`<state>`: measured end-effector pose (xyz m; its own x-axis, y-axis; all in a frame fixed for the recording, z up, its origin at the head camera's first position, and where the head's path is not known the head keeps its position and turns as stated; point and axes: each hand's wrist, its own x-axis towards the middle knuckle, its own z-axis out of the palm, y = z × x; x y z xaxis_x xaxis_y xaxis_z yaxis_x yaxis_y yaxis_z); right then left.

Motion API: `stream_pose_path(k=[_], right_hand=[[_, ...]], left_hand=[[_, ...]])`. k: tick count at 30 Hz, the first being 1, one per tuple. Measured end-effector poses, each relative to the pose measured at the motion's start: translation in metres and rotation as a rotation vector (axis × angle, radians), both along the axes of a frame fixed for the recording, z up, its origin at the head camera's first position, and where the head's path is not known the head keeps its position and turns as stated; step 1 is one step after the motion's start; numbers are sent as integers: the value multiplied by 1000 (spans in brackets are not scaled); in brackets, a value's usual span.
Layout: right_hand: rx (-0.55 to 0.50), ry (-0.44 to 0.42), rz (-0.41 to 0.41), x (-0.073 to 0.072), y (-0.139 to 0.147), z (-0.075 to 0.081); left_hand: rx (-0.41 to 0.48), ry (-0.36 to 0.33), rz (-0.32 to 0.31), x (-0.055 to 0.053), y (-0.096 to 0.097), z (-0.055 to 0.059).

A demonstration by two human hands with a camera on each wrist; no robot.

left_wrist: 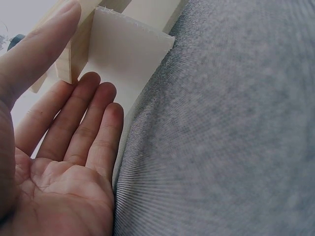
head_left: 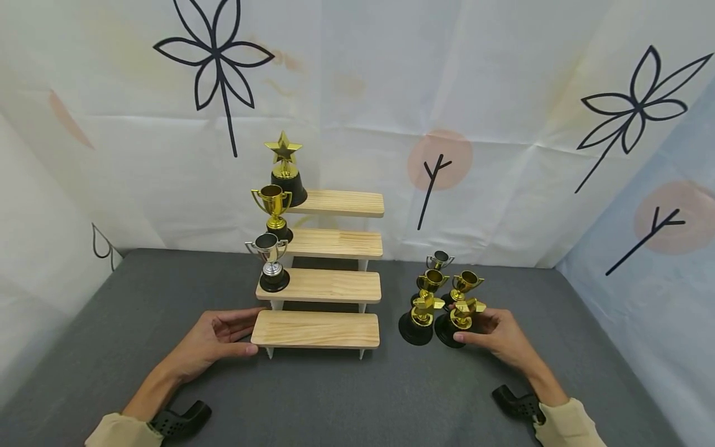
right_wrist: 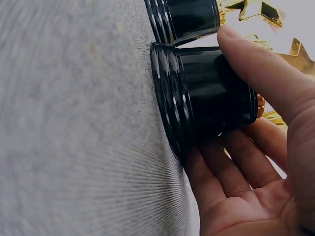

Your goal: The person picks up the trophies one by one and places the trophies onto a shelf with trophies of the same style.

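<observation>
A wooden four-step display stand (head_left: 318, 329) with white supports stands mid-table. On the left ends of its upper steps are a gold star trophy (head_left: 283, 152), a gold cup trophy (head_left: 274, 202) and a silver cup trophy (head_left: 272, 268), top to bottom. My left hand (head_left: 220, 338) is at the lowest step's left end, fingers (left_wrist: 101, 128) straight by the white support (left_wrist: 128, 54). On the right, my right hand (head_left: 499, 338) has its thumb and fingers around the black base of the front-right star trophy (right_wrist: 211, 93), which stands on the table.
Close beside the held trophy stands another star trophy (head_left: 418, 326). Behind these are two gold cups (head_left: 432, 280) (head_left: 466, 282) and a silver cup (head_left: 440, 259). A patterned white cloth wall (head_left: 363, 93) borders the grey table (head_left: 335, 403) at the back and sides.
</observation>
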<state>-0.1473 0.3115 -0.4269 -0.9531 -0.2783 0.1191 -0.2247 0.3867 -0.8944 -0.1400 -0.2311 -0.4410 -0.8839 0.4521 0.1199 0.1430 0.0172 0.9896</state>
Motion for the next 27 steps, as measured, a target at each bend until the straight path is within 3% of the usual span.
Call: stream_pose_path(k=[13, 27], right_hand=[[40, 18, -38, 1, 0, 1], [74, 76, -97, 5, 6, 28]], left_hand=[[3, -5, -11, 0, -1, -1], [-4, 0, -8, 0, 0, 0]])
